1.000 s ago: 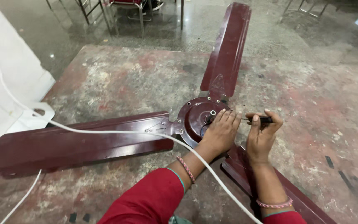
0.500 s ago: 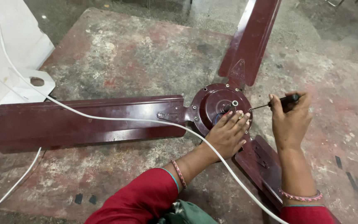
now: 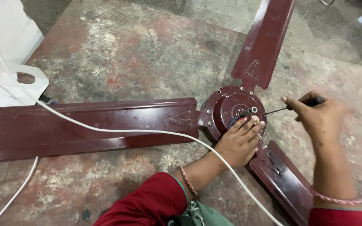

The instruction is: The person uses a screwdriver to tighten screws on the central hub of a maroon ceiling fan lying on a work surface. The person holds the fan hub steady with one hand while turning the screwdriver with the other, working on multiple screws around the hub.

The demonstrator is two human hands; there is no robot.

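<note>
Lower centre: left hand (image 3: 237,142) lay flat, fingers spread, on the fan hub (image 3: 231,109). Right hand (image 3: 321,119) gripped a screwdriver (image 3: 292,106). Fan: probably heavy, rigid; blades (image 3: 89,127) slippery, hub offered firmest hold. White cable (image 3: 105,129) crossed the floor (image 3: 118,54).

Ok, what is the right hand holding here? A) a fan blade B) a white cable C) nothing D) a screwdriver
D: the right hand grips a dark-handled screwdriver whose thin shaft points at the fan hub, while the left hand rests on the hub.
</note>
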